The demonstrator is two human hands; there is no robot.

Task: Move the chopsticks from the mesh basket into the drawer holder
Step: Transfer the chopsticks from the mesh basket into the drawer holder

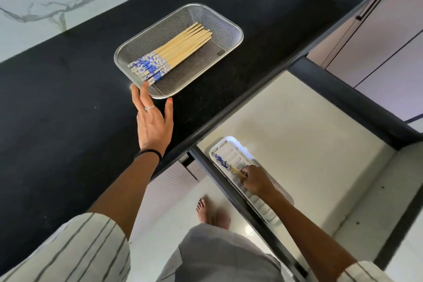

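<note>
A steel mesh basket (231, 30) stands on the black counter and holds several wooden chopsticks (183, 47) with blue-and-white patterned ends, lying side by side. My left hand (153, 119) reaches to the basket's near corner with straight fingers; its fingertips touch the rim beside the patterned ends. Down in the open drawer lies a white ribbed holder (229, 147). My right hand (254, 179) rests on the holder and pinches a chopstick pair (225, 165) whose patterned ends lie in a groove.
The black counter (68, 110) runs along the left, below a marble wall. The open drawer (309, 144) has a pale floor and dark sides. Cabinet fronts with dark handles (368, 10) stand at the upper right. My bare foot (210, 214) is on the floor beneath.
</note>
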